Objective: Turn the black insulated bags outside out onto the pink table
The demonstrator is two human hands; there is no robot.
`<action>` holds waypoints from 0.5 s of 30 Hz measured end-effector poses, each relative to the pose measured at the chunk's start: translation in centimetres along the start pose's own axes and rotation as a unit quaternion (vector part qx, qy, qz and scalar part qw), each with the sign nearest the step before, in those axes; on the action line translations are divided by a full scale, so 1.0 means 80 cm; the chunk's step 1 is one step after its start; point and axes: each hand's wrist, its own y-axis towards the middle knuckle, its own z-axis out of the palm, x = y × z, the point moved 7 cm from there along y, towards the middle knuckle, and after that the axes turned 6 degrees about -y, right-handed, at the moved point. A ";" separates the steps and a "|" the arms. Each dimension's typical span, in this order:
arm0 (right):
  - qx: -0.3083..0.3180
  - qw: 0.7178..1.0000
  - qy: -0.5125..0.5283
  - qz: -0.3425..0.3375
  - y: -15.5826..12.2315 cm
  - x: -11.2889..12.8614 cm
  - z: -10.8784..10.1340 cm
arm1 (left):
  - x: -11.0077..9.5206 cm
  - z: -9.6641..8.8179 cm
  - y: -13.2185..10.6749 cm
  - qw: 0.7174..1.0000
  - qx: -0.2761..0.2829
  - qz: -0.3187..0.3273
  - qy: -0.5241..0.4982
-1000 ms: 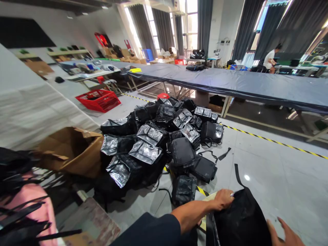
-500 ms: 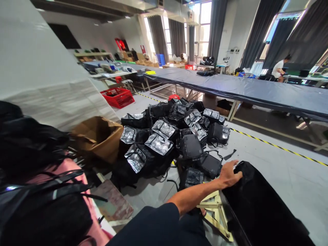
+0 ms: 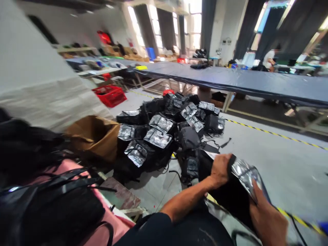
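Observation:
My left hand grips the upper edge of a black insulated bag with a silver foil lining. My right hand holds the same bag at its near right side, fingers lying over the foil. The bag sits in front of me at the lower right, its opening turned up. Just beyond it on the floor lies a pile of several similar black and silver bags.
An open cardboard box stands left of the pile. Black straps and bags lie on a pink surface at lower left. A red crate and a long dark-covered table are further back. A person is far right.
The bag has been raised and turned so its foil lining shows. My left hand has shifted its grip on the edge, and my right hand has come back into view on the bag.

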 end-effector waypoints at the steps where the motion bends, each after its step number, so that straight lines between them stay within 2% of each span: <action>1: -0.005 1.000 0.002 -0.012 -0.006 0.006 -0.003 | -0.001 -0.009 -0.006 1.000 0.003 -0.014 0.009; 3: -0.040 0.997 0.027 -0.057 -0.015 0.014 -0.012 | -0.002 -0.023 -0.019 0.998 0.017 -0.020 0.054; 5: -0.078 0.991 0.050 -0.095 -0.028 0.012 -0.017 | -0.002 -0.030 -0.036 0.994 0.027 0.003 0.104; 7: -0.116 0.987 0.057 -0.094 -0.044 0.004 -0.018 | -0.001 -0.030 -0.056 0.991 0.022 0.029 0.130; 11: -0.173 0.983 0.052 0.019 -0.071 -0.016 -0.005 | -0.001 -0.017 -0.085 0.991 0.023 0.035 0.128; 13: -0.176 0.981 0.043 0.074 -0.072 -0.019 0.005 | -0.003 -0.009 -0.079 0.993 0.048 0.031 0.102; 15: -0.169 0.979 0.037 0.108 -0.063 -0.020 0.009 | -0.008 -0.004 -0.061 0.994 0.090 0.041 0.048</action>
